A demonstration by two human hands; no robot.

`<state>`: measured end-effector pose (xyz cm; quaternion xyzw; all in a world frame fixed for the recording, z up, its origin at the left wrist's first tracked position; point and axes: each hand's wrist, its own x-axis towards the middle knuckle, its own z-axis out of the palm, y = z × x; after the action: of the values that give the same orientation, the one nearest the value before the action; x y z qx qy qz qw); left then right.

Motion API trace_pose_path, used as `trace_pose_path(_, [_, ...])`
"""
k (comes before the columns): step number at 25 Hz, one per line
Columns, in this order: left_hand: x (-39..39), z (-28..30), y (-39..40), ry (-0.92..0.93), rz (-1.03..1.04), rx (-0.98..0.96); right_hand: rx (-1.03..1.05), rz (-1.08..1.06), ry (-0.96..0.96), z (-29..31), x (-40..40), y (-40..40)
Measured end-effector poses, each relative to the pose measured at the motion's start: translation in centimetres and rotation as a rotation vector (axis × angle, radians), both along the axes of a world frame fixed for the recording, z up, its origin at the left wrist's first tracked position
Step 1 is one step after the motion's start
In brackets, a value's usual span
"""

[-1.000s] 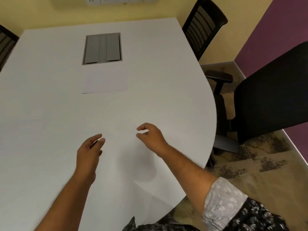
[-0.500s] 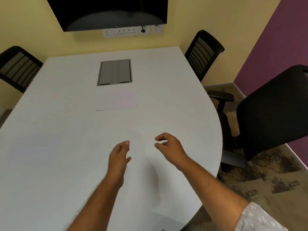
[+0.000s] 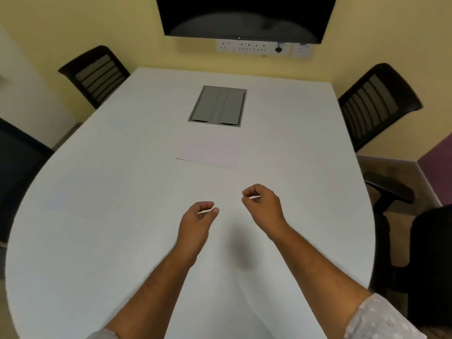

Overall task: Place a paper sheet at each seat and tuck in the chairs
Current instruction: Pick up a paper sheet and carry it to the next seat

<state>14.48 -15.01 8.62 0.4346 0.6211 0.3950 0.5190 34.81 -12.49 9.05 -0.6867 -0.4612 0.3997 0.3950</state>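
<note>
A white paper sheet point(image 3: 232, 236) lies low over the near part of the white table point(image 3: 97, 216), hard to tell apart from it. My left hand point(image 3: 195, 221) pinches its far edge on the left, and my right hand point(image 3: 264, 206) pinches it on the right; a thin white edge shows between the fingers of each. Another pale sheet or stack point(image 3: 210, 150) rests at the table's middle. Black chairs stand at the far left point(image 3: 95, 72), far right point(image 3: 376, 104), near left point(image 3: 17, 172) and near right point(image 3: 428, 253).
A grey cable hatch point(image 3: 217, 105) is set into the tabletop behind the pale sheet. A dark screen point(image 3: 244, 15) and a socket strip point(image 3: 254, 47) hang on the yellow wall. The near right chair's armrest point(image 3: 389, 189) juts toward the table edge.
My view has lifted and swung left, bringing the screen and left chairs in. Both hands have curled from loose fingers into pinches on the sheet's far edge.
</note>
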Motion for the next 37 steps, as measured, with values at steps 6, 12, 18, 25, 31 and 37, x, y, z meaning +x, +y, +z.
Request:
trace_pose_path(6, [6.4, -2.5, 8.2, -0.046, 0.282, -0.153, -0.002, 0.204, -0.144, -5.2, 4.4, 12.5])
trace_pose_path(12, [9.8, -7.8, 12.3, -0.025, 0.378, -0.187, 0.018, 0.381, -0.321, -13.0, 5.9, 22.3])
trace_pose_path(18, [9.9, -13.7, 14.3, -0.022, 0.407, -0.175, 0.167, 0.422, -0.512, -20.6, 5.9, 29.0])
trace_pose_path(25, [9.0, -16.5, 20.6, 0.026, 0.358, -0.196, 0.355, 0.332, -0.738, -24.3, 4.8, 29.7])
trace_pose_path(31, [8.4, -18.0, 26.1, -0.061, 0.443, -0.190, 0.386, 0.301, -0.730, -24.3, 4.4, 29.9])
trace_pose_path(37, [8.0, -19.2, 29.0, -0.222, 0.462, -0.203, 0.457, 0.242, -0.575, -24.4, 4.9, 30.0])
